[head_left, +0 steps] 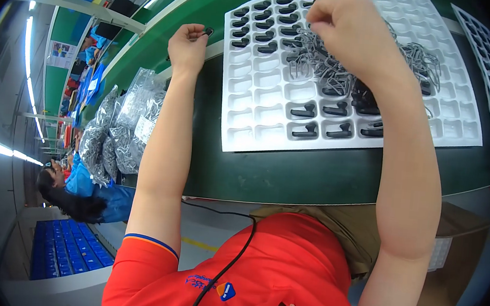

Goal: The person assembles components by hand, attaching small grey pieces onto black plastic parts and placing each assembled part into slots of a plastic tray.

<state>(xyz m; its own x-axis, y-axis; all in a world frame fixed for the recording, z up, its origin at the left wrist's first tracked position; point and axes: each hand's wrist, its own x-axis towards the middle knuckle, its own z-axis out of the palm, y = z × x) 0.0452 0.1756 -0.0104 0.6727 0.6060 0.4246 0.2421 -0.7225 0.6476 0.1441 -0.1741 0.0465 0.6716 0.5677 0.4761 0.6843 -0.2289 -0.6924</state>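
A white compartment tray [270, 133] lies tilted on the dark green bench, with black earpiece-shaped parts [304, 110] in many of its pockets. Over its middle spreads a tangle of thin grey cords [319, 60], partly hidden by my right arm. My right hand [351, 30] hangs above the tray's far part, fingers bent and pinched together; whatever is in them cannot be made out. Off the tray's left edge, my left hand [188, 48] pinches a small black part [209, 32] between thumb and fingers.
Clear plastic bags [123, 126] full of grey pieces stand left of my left forearm. More white trays [489, 70] lean at the far right. A co-worker in blue [85, 188] is beyond the bags, near blue bins [67, 251]. A black cable [219, 271] runs across my red shirt.
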